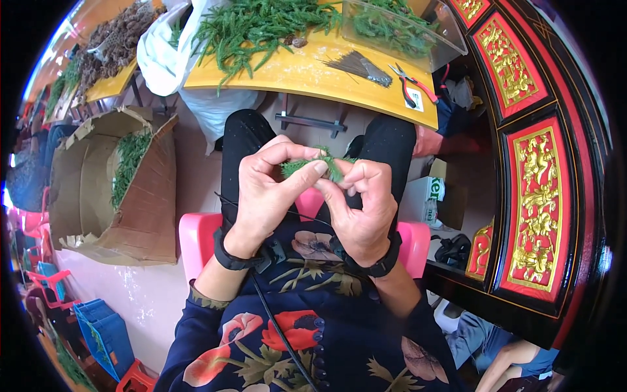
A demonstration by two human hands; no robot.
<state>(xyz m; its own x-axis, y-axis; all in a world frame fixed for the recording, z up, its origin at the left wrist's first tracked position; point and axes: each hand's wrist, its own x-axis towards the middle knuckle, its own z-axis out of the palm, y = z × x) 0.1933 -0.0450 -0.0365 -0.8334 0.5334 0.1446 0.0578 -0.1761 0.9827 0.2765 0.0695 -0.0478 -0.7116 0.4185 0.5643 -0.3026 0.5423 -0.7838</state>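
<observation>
Above my lap, both hands hold a small green artificial pine sprig (334,171). My left hand (271,183) pinches it between thumb and forefinger. My right hand (361,202) is closed on its other side, with thumb and fingers meeting at the sprig. Whether a wire lies between the fingertips is too small to tell. On the yellow table (274,85) ahead lies a heap of green pine sprigs (255,32). To its right are a bundle of thin dark wires (358,66) and red-and-black-handled pliers (413,85).
A clear plastic bin (405,36) of greenery stands at the table's right end, a white plastic bag (163,59) at its left. On the floor are an open cardboard box (144,215) and a blue crate (104,336). A carved red-and-gold panel (537,209) rises at right.
</observation>
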